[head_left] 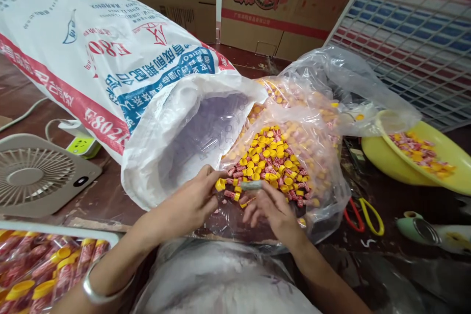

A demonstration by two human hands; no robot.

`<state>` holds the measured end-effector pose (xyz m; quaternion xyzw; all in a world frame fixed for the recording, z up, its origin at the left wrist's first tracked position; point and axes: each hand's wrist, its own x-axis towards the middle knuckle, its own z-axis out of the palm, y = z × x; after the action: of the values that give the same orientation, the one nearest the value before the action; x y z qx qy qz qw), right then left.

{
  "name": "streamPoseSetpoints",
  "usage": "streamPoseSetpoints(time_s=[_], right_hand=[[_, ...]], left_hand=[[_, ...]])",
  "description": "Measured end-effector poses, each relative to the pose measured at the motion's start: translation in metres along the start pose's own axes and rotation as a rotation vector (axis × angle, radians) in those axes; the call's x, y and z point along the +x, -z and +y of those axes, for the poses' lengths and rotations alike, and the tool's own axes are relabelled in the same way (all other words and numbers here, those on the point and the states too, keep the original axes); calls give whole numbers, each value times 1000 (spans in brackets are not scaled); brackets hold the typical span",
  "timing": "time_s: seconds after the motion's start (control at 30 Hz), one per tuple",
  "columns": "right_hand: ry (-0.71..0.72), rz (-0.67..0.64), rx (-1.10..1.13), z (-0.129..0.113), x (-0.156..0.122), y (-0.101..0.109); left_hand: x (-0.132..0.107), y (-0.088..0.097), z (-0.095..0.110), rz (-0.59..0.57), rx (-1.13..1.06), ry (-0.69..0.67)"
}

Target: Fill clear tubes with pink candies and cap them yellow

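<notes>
My left hand pinches a small yellow cap at the near edge of a clear plastic bag full of yellow caps and red-and-white wrapped candies. My right hand is beside it, fingers curled round a thin clear tube that lies across its fingertips. Both hands hover over the near part of the pile. A silver bangle sits on my left wrist.
A big white woven sack lies open at the left, mouth beside the bag. A small fan stands at far left, a tray of filled tubes at bottom left. A yellow bowl, scissors and a green tool lie right.
</notes>
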<state>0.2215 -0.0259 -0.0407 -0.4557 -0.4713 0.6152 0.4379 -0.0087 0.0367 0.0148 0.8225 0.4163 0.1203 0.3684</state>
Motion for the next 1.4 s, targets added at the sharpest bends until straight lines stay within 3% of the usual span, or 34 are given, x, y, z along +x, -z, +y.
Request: streamPoseSetpoints(time_s=[0.1, 0.2, 0.5, 0.7, 0.9, 1.0, 1.13, 1.23, 1.4], right_hand=[[-65, -75, 224, 9, 5, -20], [20, 34, 146, 9, 3, -26], [68, 137, 103, 2, -2, -19], [36, 41, 55, 5, -2, -19], [142, 151, -269, 16, -9, -22], [225, 218, -382, 12, -10, -11], [256, 395, -194, -8, -6, 15], [154, 239, 40, -13, -3, 17], [-109, 91, 440, 7, -2, -16]], left_hand=[[-9, -11, 6, -43, 143, -21], [-15, -18, 6, -52, 89, -7], [-18, -28, 12, 18, -107, 62], [-23, -34, 14, 27, -166, 54], [-26, -37, 20, -1, -164, 78], [-33, -34, 16, 24, -148, 94], [-43, -25, 6, 71, -168, 170], [-44, -21, 7, 74, -229, 131], [-38, -24, 23, 145, -45, -95]])
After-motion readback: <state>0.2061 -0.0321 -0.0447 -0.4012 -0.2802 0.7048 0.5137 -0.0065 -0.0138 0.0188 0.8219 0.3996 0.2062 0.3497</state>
